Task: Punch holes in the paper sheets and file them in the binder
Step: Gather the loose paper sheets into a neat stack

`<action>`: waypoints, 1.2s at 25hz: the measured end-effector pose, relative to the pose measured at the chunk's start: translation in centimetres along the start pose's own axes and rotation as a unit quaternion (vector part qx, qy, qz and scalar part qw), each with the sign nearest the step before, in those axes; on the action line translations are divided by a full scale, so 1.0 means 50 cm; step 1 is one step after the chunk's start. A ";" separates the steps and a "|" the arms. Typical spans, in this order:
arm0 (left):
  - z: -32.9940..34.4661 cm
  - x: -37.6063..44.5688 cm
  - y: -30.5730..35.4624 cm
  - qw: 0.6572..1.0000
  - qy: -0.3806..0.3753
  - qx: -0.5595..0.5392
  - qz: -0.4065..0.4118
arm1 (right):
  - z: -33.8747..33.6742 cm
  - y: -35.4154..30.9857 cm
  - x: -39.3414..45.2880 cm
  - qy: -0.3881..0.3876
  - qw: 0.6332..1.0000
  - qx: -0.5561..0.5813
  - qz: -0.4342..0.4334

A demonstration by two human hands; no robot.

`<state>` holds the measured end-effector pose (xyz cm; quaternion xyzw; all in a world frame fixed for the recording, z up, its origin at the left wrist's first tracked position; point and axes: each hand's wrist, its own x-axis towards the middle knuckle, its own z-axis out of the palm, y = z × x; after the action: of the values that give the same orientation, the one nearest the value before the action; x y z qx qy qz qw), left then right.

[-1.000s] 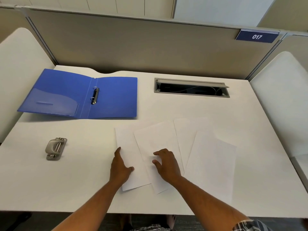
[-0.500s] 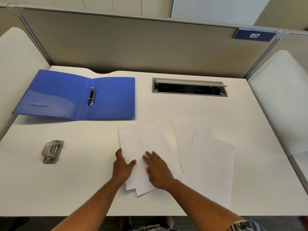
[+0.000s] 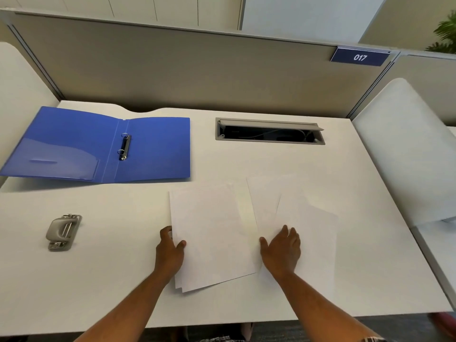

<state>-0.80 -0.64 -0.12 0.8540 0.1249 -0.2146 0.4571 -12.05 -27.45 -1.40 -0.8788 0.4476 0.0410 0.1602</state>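
Note:
Several white paper sheets lie on the white desk. Two overlapped sheets sit in front of me; my left hand pinches their left edge, thumb on top. Two more sheets lie fanned to the right, and my right hand rests flat on them with fingers spread. An open blue ring binder lies at the back left, its metal rings closed. A grey hole punch stands at the left, apart from both hands.
A grey cable tray opening is set into the desk at the back centre. A beige partition wall with a "017" label closes the back. White curved side panels flank the desk.
The two left sheets were slid together into one stack. My right hand left that stack and moved right onto the other sheets. My left hand stayed at the stack's left edge.

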 end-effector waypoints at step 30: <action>0.015 -0.017 0.034 0.994 -0.073 -0.073 -0.034 | 0.046 -0.211 -0.116 -0.207 0.918 0.061 -0.334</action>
<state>-1.07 -2.21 1.15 0.7959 0.1356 -0.2819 0.5183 -6.90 -16.44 0.27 -0.9375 0.0869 0.1390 0.3069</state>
